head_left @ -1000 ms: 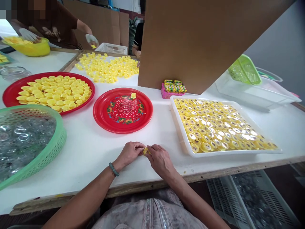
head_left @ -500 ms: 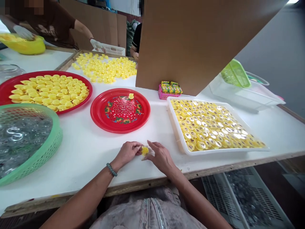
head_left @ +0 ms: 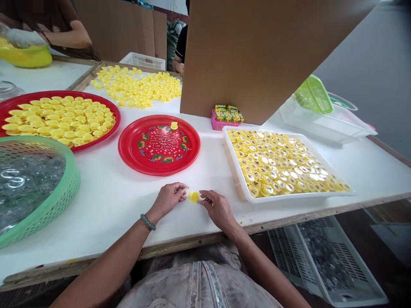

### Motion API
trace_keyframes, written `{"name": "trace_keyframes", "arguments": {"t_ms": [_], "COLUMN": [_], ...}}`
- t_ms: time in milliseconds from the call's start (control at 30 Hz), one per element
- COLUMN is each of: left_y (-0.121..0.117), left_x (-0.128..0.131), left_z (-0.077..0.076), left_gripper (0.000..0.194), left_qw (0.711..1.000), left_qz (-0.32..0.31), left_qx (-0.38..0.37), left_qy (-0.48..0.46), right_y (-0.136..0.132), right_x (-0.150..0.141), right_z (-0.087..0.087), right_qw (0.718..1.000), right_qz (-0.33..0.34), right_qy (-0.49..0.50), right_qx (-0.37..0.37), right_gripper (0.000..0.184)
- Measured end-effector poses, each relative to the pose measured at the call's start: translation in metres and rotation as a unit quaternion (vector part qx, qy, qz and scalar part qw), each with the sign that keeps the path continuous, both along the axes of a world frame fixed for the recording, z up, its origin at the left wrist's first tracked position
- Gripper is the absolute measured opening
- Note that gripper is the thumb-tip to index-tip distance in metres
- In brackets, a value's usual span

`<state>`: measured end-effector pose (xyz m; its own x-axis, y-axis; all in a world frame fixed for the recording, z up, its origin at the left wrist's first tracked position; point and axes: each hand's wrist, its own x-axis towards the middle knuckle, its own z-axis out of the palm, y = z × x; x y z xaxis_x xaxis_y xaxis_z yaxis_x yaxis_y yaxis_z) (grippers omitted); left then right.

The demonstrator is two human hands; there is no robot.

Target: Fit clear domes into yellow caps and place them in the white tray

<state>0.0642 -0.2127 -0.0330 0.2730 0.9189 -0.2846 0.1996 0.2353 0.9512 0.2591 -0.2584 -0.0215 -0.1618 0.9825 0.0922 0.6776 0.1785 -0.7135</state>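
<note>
Left hand (head_left: 168, 199) and right hand (head_left: 218, 209) are standing wider apart than half second ago, each apparently pinching pale translucent film (head_left: 201, 198). Small round yellow piece (head_left: 194, 196) is now showing fully between them, lower centre of frame, over smooth white surface (head_left: 105, 205); film is probably being drawn outward.

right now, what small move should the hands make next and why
Probably a gentle pinch by both hands to steady the yellow piece: it sits between the left hand and the right hand, both with bent fingers close to it, and I can't tell whether either has a firm grip.
</note>
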Motion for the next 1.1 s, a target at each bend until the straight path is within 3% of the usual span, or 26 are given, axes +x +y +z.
{"name": "trace_keyframes", "arguments": {"t_ms": [167,333,433,533,667,767,900,1000,1100], "left_y": [-0.001,-0.003,-0.005,-0.012,-0.026,-0.036,-0.045,-0.051,-0.060], "left_x": [0.001,-0.003,-0.010,-0.014,-0.005,0.004,0.013,0.016,0.016], "left_z": [0.003,0.008,0.017,0.032,0.048,0.045,0.027,0.019,0.020], "left_gripper": [0.026,0.022,0.015,0.011,0.012,0.021,0.032,0.027,0.022], "left_qw": [1.000,1.000,0.991,0.956,0.928,0.929,0.944,0.953,0.959], "left_qz": [-0.003,-0.013,-0.025,-0.066,-0.100,-0.101,-0.084,-0.061,-0.044], "left_qx": [0.002,-0.005,0.034,0.133,0.176,0.159,0.153,0.152,0.155], "left_qy": [0.015,0.025,0.125,0.253,0.314,0.319,0.280,0.253,0.233], "right_y": [-0.006,-0.006,-0.010,-0.015,-0.019,-0.020,-0.024,-0.027,-0.031], "right_x": [-0.007,-0.009,-0.003,0.003,0.004,0.000,-0.008,-0.014,-0.020], "right_z": [-0.006,-0.005,-0.005,-0.006,-0.008,-0.005,-0.001,-0.001,-0.002], "right_qw": [1.000,1.000,1.000,0.999,0.999,1.000,0.999,0.998,0.995], "right_qz": [-0.026,-0.009,-0.013,-0.025,-0.040,-0.017,0.032,0.063,0.088], "right_qy": [0.009,0.025,0.022,0.018,0.000,-0.024,-0.024,0.002,0.044], "right_qx": [-0.010,-0.015,-0.004,0.010,0.006,-0.006,-0.018,-0.022,-0.015], "right_gripper": [0.014,0.036,0.028,0.022,0.020,0.022,0.029,0.026,0.023]}}
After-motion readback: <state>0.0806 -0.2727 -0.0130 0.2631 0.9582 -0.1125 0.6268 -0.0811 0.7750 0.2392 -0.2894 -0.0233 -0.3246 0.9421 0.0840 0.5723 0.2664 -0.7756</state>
